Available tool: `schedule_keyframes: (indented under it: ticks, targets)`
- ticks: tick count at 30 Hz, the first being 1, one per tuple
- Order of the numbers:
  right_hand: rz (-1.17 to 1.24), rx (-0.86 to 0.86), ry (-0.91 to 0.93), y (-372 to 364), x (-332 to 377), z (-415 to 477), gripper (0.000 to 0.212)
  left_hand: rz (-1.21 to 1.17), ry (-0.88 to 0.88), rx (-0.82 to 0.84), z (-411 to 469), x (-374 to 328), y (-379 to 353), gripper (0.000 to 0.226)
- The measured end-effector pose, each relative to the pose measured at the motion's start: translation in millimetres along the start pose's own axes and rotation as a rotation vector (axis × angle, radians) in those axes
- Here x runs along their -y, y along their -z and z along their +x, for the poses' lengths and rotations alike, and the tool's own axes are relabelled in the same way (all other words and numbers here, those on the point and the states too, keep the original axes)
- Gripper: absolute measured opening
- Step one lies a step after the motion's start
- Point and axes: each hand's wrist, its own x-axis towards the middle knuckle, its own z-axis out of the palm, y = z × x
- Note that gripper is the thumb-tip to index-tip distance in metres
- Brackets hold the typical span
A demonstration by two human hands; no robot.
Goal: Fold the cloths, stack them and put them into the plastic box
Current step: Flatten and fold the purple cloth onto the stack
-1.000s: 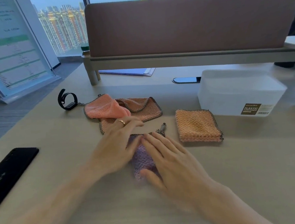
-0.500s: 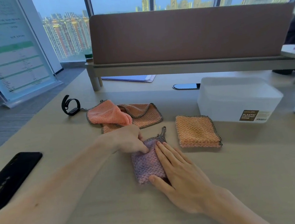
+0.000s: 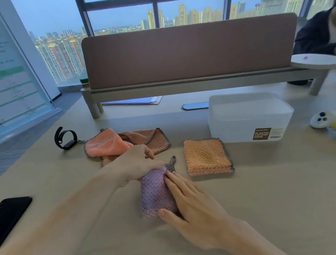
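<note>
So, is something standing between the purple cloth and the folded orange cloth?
Nothing visible does. Only bare table lies between the purple cloth, which the left hand grips and the right hand presses, and the folded orange cloth to its right.

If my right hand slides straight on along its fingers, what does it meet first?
Most likely the left hand, gripping the far end of the purple cloth just ahead of the right hand's fingertips; the gap is unclear.
</note>
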Motion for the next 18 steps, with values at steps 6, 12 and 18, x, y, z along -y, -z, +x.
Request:
schedule_keyframes:
  ticks: [6,12,18]
  targets:
    - [0.196,-0.038,-0.008,2.7,-1.8,-0.6,0.076,0.016,-0.117,-0.036,-4.2,4.7,6.2,0.033]
    - [1.158,-0.321,-0.21,46.0,-8.0,23.6,0.086,-0.104,-0.417,0.045,-36.4,-62.7,38.4,0.036]
    - [1.594,-0.08,-0.25,109.9,-44.7,35.0,0.05,-0.373,-0.445,0.18,-14.8,-114.7,37.9,0.04]
